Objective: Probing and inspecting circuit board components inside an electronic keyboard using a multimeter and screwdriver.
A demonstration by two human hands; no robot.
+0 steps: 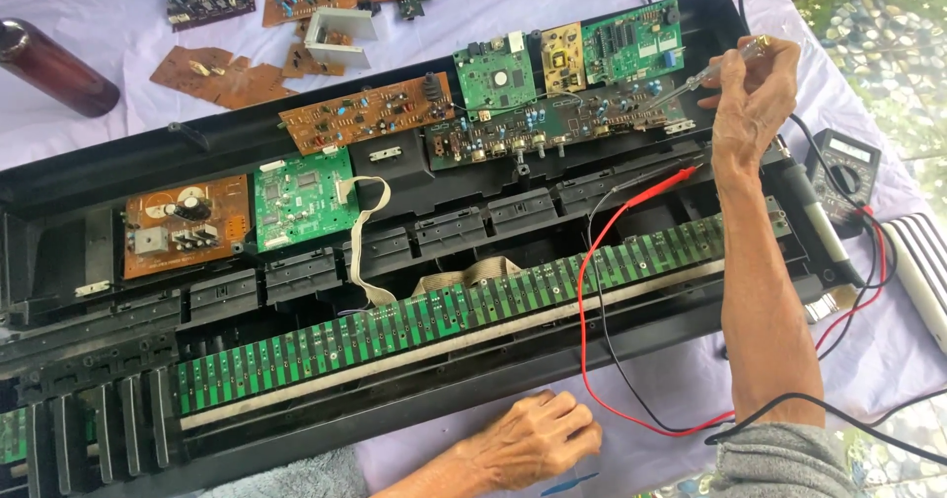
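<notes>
The right hand [755, 99] is stretched out over the far right end of an opened keyboard chassis [247, 143], fingers closed around a clear-handled screwdriver [712, 72]. The tool's long axis slants down and to the left from the hand, its tip resting on or just above the dark circuit board [592, 113] near the chassis's far edge; whether it touches cannot be told. The forearm runs nearly straight from the near tabletop edge up to the wrist, crossing the long green key-contact strip [444, 316]. The left hand [533, 441] lies at the near edge of the tabletop, fingers curled loosely together, knuckles up, holding nothing that shows, just beside the chassis's near rail. The right hand is the one at the board by far; the left is well apart from it.

A red test lead [592, 291] and a black one loop from under the right forearm, the red probe [671, 177] lying on the chassis just left of the wrist. A multimeter [843, 168] sits at the right edge of the tabletop. Green boards [631, 39] sit beyond the screwdriver tip, brown boards [365, 113] farther left. Loose boards and a dark bottle [54, 64] lie toward the far left corner on the pale cloth [99, 5].
</notes>
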